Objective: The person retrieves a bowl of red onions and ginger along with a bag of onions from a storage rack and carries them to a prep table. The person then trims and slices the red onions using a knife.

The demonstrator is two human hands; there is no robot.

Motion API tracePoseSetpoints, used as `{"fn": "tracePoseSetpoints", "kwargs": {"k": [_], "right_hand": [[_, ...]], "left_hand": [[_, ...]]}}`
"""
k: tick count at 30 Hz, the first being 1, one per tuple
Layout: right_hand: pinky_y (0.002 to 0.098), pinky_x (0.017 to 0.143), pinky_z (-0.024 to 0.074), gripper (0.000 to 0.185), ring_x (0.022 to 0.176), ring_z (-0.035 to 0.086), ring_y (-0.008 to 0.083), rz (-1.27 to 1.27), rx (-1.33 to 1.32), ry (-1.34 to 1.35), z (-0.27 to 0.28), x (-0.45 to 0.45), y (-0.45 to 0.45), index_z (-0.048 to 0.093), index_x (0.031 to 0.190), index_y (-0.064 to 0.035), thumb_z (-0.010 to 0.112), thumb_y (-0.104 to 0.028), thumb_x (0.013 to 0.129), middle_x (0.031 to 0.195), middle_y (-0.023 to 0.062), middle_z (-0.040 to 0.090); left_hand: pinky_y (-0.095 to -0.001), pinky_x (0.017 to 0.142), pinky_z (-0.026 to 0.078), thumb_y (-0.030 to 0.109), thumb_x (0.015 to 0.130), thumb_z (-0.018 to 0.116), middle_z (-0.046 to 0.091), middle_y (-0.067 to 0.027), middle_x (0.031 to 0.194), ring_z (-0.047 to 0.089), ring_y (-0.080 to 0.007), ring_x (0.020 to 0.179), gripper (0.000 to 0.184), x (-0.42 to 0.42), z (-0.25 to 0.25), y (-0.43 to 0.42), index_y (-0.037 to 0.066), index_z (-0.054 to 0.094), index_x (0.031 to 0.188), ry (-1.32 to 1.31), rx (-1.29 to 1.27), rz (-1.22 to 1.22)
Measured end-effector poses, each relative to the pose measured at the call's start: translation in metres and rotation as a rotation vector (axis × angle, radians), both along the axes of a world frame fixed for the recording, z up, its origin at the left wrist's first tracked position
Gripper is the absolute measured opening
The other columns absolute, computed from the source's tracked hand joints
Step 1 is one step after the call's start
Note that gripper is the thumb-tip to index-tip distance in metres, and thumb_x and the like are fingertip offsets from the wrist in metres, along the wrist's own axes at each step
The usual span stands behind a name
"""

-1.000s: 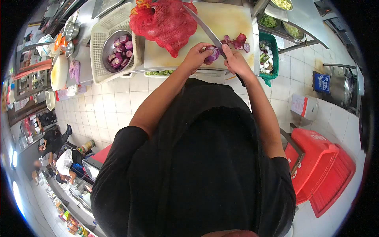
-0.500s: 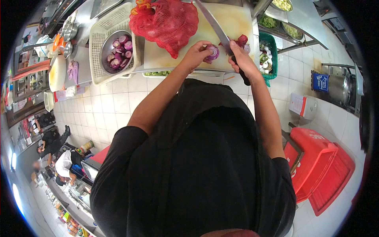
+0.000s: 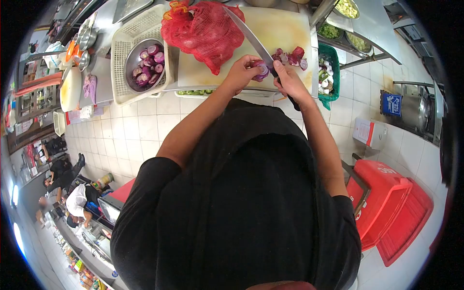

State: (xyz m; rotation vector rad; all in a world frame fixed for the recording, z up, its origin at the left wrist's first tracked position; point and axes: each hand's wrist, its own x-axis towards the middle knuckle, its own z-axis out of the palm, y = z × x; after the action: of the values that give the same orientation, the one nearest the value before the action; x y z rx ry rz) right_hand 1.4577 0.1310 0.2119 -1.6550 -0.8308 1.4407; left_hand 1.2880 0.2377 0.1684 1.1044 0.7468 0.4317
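Observation:
My left hand is closed around a red onion with its cut face showing, over the near part of the cutting board. My right hand grips the black handle of a large knife. The blade points up and to the left, its heel close beside the onion; whether it touches the onion I cannot tell. Onion peels and trimmings lie on the board just beyond my right hand. A red mesh bag full of onions rests on the board's left side.
Left of the board, a white plastic basket holds a metal bowl of peeled onions. A green basket with vegetable scraps hangs at the right edge. A red bin stands at right; other people are far left.
My right hand and the knife have moved left, bringing the blade up to the onion. More peels now show on the board where that hand was.

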Motion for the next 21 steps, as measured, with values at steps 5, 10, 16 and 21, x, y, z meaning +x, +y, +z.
{"fn": "tracePoseSetpoints", "kwargs": {"k": [5, 10, 16, 21], "right_hand": [[0.0287, 0.037, 0.0319, 0.065, 0.041, 0.041, 0.0096, -0.059, -0.017, -0.14, -0.006, -0.007, 0.006, 0.056, 0.074, -0.0066, 0.043, -0.066, 0.097, 0.053, -0.0013, 0.043], [0.0279, 0.037, 0.0299, 0.066, 0.039, 0.037, 0.0089, -0.244, -0.089, 0.001, -0.026, 0.008, 0.015, 0.046, 0.064, -0.0107, 0.041, -0.069, 0.096, 0.051, -0.0007, 0.041], [0.0266, 0.039, 0.0302, 0.065, 0.04, 0.037, 0.0089, -0.222, -0.101, -0.018, -0.01, 0.016, 0.002, 0.045, 0.07, -0.0095, 0.037, -0.069, 0.097, 0.052, -0.0007, 0.04], [0.027, 0.04, 0.031, 0.06, 0.043, 0.038, 0.0084, -0.033, 0.05, 0.018, 0.012, 0.008, 0.0, 0.052, 0.083, -0.0076, 0.039, -0.065, 0.099, 0.055, -0.002, 0.041]], "left_hand": [[-0.0325, 0.074, 0.058, 0.006, 0.09, 0.065, 0.066, -0.0121, 0.106, 0.067, -0.0193, 0.085, 0.035, 0.001, -0.006, 0.005, -0.002, 0.056, 0.123, 0.05, 0.078, -0.022], [-0.034, 0.074, 0.057, 0.005, 0.09, 0.065, 0.065, -0.0129, 0.107, 0.066, -0.0197, 0.088, 0.039, 0.003, -0.012, 0.007, -0.003, 0.055, 0.127, 0.01, 0.131, -0.051], [-0.0342, 0.074, 0.057, 0.004, 0.088, 0.067, 0.065, -0.0141, 0.108, 0.066, -0.0206, 0.091, 0.048, 0.007, -0.012, 0.01, -0.002, 0.049, 0.132, 0.044, 0.18, -0.019], [-0.0326, 0.073, 0.057, 0.004, 0.086, 0.069, 0.066, -0.0107, 0.103, 0.065, -0.0188, 0.089, 0.042, 0.006, -0.012, 0.008, -0.002, 0.055, 0.125, -0.026, 0.074, -0.001]]}}
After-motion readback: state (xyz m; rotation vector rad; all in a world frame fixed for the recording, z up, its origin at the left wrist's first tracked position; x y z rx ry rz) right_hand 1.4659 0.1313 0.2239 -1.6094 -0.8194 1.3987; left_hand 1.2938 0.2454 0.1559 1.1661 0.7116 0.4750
